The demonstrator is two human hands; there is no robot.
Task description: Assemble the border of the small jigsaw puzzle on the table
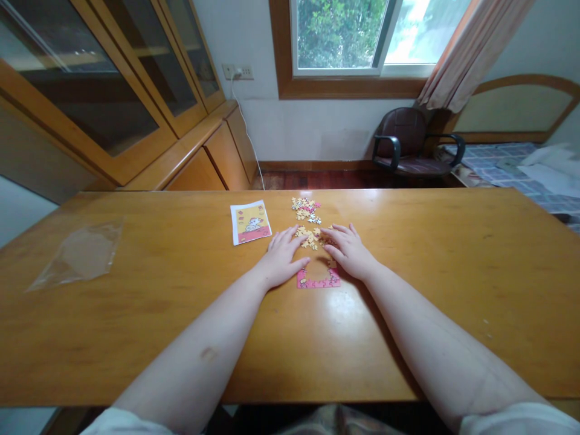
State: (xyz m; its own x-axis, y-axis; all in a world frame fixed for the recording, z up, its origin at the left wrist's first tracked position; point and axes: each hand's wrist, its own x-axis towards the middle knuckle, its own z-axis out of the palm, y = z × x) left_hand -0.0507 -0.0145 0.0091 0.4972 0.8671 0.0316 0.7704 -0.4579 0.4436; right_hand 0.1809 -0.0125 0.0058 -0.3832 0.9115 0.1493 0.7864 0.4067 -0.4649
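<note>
Two bare hands lie before me on a wide, glossy wooden tabletop (pixel 136 314) that fills the near half of the view. Beyond its far edge I see a white wall with a wood-framed window (pixel 357 36), a peach curtain (pixel 471 54) at the right, a dark armchair (pixel 408 142) under it, and a bed (pixel 521 169) further right. A glass-fronted wooden cabinet (pixel 113 90) runs along the left wall.

My left hand (pixel 283 260) rests palm down, fingers spread and flat, gripping nothing. Its fingertips reach the left edge of a heap of loose puzzle pieces (pixel 310 237). My right hand (pixel 347 251) lies the same way, released and flat, its fingers touching the heap's right edge. Both forearms stretch from the near corners and meet toward the middle.

Between the wrists, just nearer than the heap, sits a partly built pink puzzle border (pixel 318 281). A second small cluster of pieces (pixel 306 209) lies farther off. A picture card (pixel 250 222) sits left of the heap, and a clear plastic bag (pixel 79 254) lies well apart at the far left.

The hands cover the border's far side, and the card's print is too small to read.
</note>
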